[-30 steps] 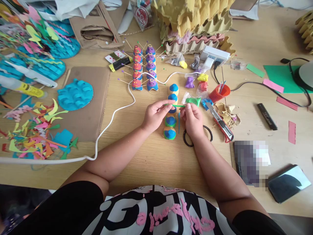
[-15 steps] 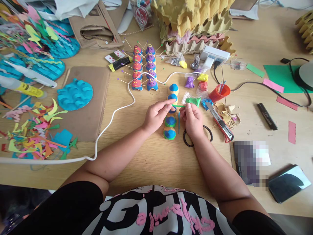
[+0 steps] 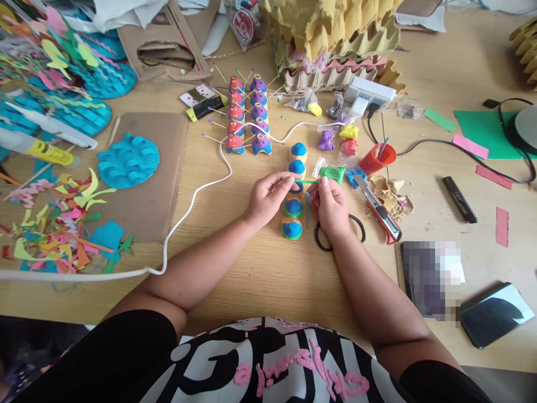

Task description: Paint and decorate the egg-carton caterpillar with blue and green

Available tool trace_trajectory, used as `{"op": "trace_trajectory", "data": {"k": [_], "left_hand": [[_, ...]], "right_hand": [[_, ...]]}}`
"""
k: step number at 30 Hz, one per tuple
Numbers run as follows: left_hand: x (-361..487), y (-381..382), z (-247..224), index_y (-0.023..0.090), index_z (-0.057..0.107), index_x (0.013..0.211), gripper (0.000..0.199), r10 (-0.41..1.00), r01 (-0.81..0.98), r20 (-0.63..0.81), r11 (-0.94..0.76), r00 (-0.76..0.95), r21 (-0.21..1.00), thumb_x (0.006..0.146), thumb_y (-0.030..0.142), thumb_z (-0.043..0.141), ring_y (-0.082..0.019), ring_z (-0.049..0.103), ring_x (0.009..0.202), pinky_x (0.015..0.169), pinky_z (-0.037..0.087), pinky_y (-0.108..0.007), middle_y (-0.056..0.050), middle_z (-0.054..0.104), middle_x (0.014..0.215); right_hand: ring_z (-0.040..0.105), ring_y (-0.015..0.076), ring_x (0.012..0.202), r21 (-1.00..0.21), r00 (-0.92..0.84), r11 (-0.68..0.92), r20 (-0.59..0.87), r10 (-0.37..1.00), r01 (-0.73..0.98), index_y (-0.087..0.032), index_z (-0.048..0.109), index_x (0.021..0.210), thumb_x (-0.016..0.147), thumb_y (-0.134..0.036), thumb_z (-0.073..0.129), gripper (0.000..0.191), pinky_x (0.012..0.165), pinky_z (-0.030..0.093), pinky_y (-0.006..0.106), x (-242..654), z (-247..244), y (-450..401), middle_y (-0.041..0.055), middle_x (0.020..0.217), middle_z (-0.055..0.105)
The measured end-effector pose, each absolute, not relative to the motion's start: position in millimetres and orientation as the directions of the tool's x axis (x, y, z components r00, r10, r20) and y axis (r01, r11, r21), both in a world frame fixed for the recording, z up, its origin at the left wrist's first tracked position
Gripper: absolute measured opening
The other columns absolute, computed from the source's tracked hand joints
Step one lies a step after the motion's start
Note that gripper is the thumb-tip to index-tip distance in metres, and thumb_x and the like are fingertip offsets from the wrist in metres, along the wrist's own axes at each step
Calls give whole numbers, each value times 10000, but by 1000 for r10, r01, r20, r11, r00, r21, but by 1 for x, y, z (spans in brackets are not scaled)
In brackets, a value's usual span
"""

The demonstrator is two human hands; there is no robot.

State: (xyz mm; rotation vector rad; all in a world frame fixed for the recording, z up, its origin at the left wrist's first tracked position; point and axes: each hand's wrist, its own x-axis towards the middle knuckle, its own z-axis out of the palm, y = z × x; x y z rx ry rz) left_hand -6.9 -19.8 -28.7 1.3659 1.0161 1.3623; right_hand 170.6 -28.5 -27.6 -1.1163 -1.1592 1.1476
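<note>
Table: we see a wooden table (image 3: 226, 280) in front of the person, crowded at the far side and both ends.
Egg trays: we have a stack of egg trays (image 3: 335, 33) at the far side, mostly yellow, with a pinkish layer low down.
Cardboard: we mark a brown cardboard sheet (image 3: 168, 184) on the left, a lumpy blue disc (image 3: 128, 159) lying on it, paper scraps (image 3: 62, 218) near its lower left.
Finished-looking rows: we count a red row (image 3: 235, 112) and a purple row (image 3: 259, 115) side by side, pins sticking out.
Blue-topped row: we find the blue-topped row (image 3: 292, 208) running away from the person, partly behind the left fingertips; nearest two cups edged green.
Left hand: we see the left hand (image 3: 267, 200) over that row, thumb and forefinger closed on one end of the strand.
Right hand: we see the right hand (image 3: 331, 204) just right of the row, thumb and finger pinched on the other end, a black loop (image 3: 363, 226) behind its wrist.
Cutter: we put the cutter (image 3: 380, 210) right of the right hand.
Cup: we log an orange cup (image 3: 380, 160) holding thin sticks.
Green packet: we place the green packet (image 3: 333, 173) just beyond the right hand.
Green strand: we see the green strand (image 3: 309, 181) stretched between both hands, above the row; probably clay, too thin to be sure.
</note>
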Motion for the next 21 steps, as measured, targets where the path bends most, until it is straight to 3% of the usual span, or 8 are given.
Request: {"op": "trace_trajectory", "data": {"k": [9, 21], "left_hand": [[-2, -14, -44, 227, 847, 1162, 509, 973, -136, 231, -226, 18, 964, 857, 627, 923, -187, 831, 1019, 906, 681, -303, -85, 877, 1183], [-4, -12, -46, 237, 846, 1168, 472, 961, -83, 277, -275, 20, 958, 880, 606, 907, -195, 812, 1036, 919, 671, -325, -84, 866, 1142]], "right_hand": [[522, 126, 648, -989, 17, 73, 71, 997, -127, -253, 674, 827, 889, -808, 790, 570, 657, 482, 289, 169, -24, -29, -50, 663, 567], [521, 132, 658, -989, -24, 66, 69, 997, -132, -270, 683, 964, 853, -766, 857, 537, 633, 502, 300, 169, -21, -29, -47, 746, 560]]}}
